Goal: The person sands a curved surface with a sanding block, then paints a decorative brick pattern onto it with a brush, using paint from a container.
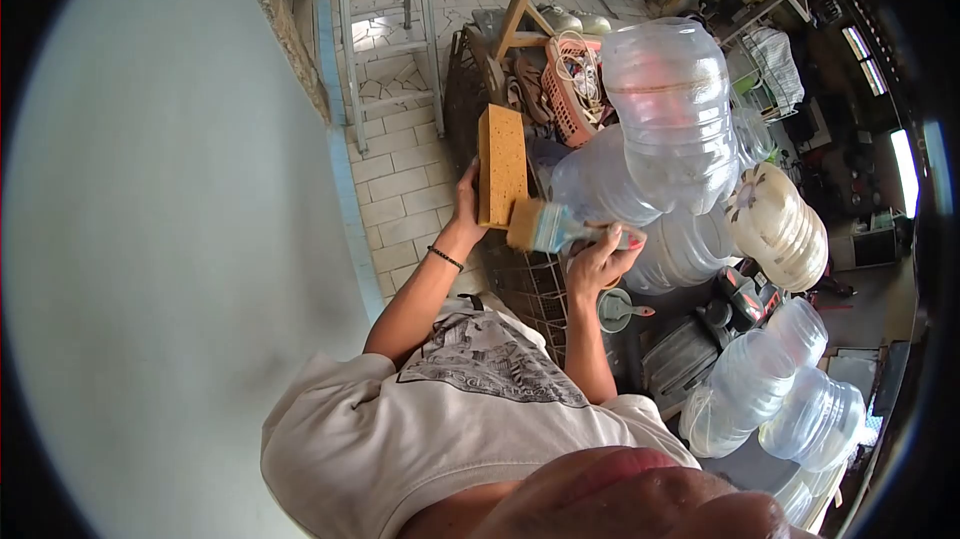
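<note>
My left hand (467,207) grips the lower end of an orange-brown speckled block (502,164), long and rectangular, held upright in front of my body. My right hand (604,261) is closed around the handle of a wide paintbrush (548,228). The brush has tan bristles and a pale blue band, and it looks slightly blurred. Its bristle tips overlap the block's lower right corner in this view. Just below my right hand sits a small round container (612,320) with a second, smaller brush (634,311) lying across it.
Large clear plastic water jugs (675,109) crowd the right side, with more jugs (745,379) lower down. Behind the block is a pink basket (567,99) holding cords. An aluminium ladder (430,69) stands on the tiled floor. A pale wall (180,239) fills the left.
</note>
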A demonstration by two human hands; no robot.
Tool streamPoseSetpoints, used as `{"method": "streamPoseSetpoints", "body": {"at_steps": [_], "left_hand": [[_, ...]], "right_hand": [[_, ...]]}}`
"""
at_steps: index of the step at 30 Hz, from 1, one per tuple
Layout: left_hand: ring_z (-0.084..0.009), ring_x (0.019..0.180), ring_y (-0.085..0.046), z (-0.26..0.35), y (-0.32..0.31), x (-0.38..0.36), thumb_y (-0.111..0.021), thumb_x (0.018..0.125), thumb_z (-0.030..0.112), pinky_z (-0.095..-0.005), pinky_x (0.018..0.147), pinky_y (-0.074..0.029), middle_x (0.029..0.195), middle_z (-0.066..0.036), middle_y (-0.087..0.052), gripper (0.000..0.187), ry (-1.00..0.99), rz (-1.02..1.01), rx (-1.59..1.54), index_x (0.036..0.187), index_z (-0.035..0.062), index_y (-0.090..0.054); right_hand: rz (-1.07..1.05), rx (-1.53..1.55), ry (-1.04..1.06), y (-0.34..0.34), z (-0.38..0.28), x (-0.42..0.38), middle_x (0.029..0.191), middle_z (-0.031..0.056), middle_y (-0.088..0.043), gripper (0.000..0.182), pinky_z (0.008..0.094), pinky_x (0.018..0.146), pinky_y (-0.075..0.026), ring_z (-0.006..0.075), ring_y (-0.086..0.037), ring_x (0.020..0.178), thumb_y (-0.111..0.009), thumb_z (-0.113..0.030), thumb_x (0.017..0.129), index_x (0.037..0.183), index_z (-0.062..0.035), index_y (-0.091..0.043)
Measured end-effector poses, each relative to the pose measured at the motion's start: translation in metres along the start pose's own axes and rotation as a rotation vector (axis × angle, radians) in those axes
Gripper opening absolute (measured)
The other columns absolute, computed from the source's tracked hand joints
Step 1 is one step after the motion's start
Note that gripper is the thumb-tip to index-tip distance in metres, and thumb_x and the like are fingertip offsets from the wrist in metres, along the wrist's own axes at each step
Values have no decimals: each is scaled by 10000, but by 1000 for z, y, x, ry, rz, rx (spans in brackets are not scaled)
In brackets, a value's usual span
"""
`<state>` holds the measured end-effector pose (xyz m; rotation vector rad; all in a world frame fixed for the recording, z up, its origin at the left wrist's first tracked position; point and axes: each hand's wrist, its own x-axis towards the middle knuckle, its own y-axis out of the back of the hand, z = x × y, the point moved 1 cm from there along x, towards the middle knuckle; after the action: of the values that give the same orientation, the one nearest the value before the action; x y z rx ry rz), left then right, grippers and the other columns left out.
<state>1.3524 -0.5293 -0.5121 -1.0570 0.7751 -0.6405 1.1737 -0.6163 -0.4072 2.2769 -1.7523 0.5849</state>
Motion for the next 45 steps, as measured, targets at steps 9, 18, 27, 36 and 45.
{"method": "streamPoseSetpoints", "body": {"at_steps": [9,18,27,36,45], "left_hand": [[-258,1160,-667,8,-21,-3,-420,1088,422,-422,971,-557,1298,-114,-664,500,19,-41,-2,1398,53,-555],[-271,1172,-656,15,3,-2,-402,1083,411,-440,989,-543,1287,-113,-665,499,-39,32,-55,1390,50,-559],[-281,1133,-676,6,8,-14,-408,1077,408,-430,972,-545,1259,-103,-688,483,-4,89,-5,1362,62,-586],[-274,1168,-659,-36,-5,-27,-396,1094,385,-431,998,-536,1298,-107,-662,476,12,-202,69,1413,72,-558],[-283,1085,-683,-66,-29,-48,-359,1073,340,-416,932,-570,1236,-139,-673,467,-141,-39,133,1378,48,-559]], "right_hand": [[-81,64,35,-40,0,9,799,172,-685,267,257,437,-447,136,-554,482,-527,-283,1090,1112,-44,-411],[-29,133,-24,-43,-19,18,752,141,-672,237,254,428,-440,122,-551,468,-540,-252,1079,1087,-43,-428],[-134,47,11,-19,-4,-15,765,115,-670,214,241,561,-470,99,-561,564,-528,-222,1083,1066,-32,-428],[21,105,36,-4,15,48,759,132,-681,224,263,426,-449,115,-553,493,-542,-225,1078,1095,-25,-442],[23,52,19,95,14,17,768,126,-683,232,244,481,-450,101,-547,535,-539,-248,1079,1072,-48,-421]]}}
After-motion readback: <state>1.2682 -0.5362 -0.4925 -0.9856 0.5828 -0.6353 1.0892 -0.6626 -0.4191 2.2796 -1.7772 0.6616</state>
